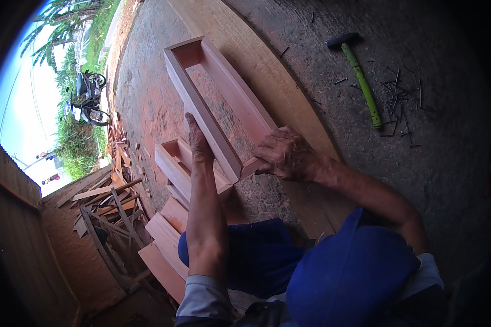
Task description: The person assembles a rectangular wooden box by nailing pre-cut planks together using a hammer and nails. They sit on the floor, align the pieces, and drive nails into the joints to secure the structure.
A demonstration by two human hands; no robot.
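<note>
Long wooden frame (233, 90) is right out front, long axis running away and slightly left, with the left hand (199, 139) gripping its left side, right hand (286, 155) clamped round the near-right corner.

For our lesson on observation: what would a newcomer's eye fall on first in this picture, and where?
Probably the long, open rectangular frame of pale pinkish wood at the centre, held by the left hand and right hand. Next might come the green-handled hammer with a dark head, lying at upper right on the grey floor beside scattered dark metal nails.
</note>
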